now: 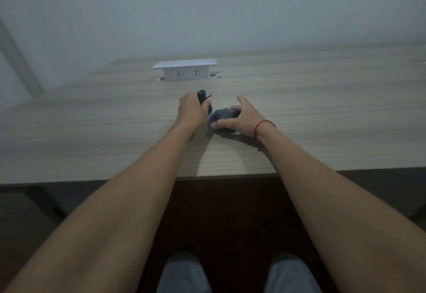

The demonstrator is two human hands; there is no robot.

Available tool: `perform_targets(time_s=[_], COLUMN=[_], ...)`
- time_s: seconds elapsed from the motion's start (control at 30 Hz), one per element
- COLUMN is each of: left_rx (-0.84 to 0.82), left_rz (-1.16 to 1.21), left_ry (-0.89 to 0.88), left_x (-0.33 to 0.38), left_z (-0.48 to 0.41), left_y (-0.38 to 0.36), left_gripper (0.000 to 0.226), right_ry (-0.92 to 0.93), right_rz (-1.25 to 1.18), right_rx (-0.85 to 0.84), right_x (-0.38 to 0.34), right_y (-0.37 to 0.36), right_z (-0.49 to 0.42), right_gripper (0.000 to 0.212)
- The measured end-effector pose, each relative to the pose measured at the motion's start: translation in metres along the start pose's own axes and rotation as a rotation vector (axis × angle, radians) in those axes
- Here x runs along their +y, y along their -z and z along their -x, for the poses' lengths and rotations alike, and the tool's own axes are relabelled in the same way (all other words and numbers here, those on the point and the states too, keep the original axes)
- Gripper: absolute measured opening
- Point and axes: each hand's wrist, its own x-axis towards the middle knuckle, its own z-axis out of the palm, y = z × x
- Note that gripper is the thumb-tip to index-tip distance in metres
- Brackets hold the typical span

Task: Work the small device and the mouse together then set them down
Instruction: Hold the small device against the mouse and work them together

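Note:
My left hand (190,110) is closed around a small black device (202,98), whose rounded top and a thin black strap stick out above the fist. To its right my right hand (239,117) grips a dark mouse (227,115) from above, thumb on its near side and fingers spread over the far side. The mouse sits low over the wooden table (322,120); whether it touches the surface is unclear. A pale patch shows at the mouse's left end, between the two hands. The hands are nearly touching.
A white pop-up socket box (184,70) with two outlets stands on the table beyond the hands. The table's front edge (138,181) runs across the view below my forearms. A red string circles my right wrist (262,125). My knees show at the bottom.

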Motion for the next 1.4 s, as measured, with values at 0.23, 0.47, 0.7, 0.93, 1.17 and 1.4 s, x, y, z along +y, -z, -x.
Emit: perform_targets(time_s=[0.23, 0.47, 0.7, 0.93, 1.17, 1.4], left_rx=[-0.012, -0.495, -0.221, -0.072, 0.073, 0.107], left_rz=[0.083, 0.177, 0.362, 0.34, 0.117, 0.077], left_ry=[0.143, 0.177, 0.188, 0.184, 0.118, 0.139], left_x=[-0.006, 0.003, 0.008, 0.0, 0.015, 0.009], left_z=[-0.001, -0.018, -0.005, 0.0, 0.022, 0.038], left_y=[0.003, 0.051, 0.034, 0.033, 0.024, 0.021], left_gripper=[0.033, 0.025, 0.026, 0.027, 0.033, 0.03], right_ry=[-0.019, -0.013, -0.015, 0.057, 0.085, 0.097], right_rz=[0.083, 0.13, 0.1, 0.122, 0.18, 0.196], right_rx=[-0.161, -0.206, -0.142, -0.056, -0.016, 0.043], right_x=[-0.006, -0.003, -0.002, -0.002, -0.007, -0.008], right_y=[0.012, 0.015, 0.008, 0.006, 0.001, -0.006], right_z=[0.001, -0.009, -0.006, -0.004, -0.002, 0.002], right_gripper=[0.099, 0.078, 0.071, 0.036, 0.034, 0.031])
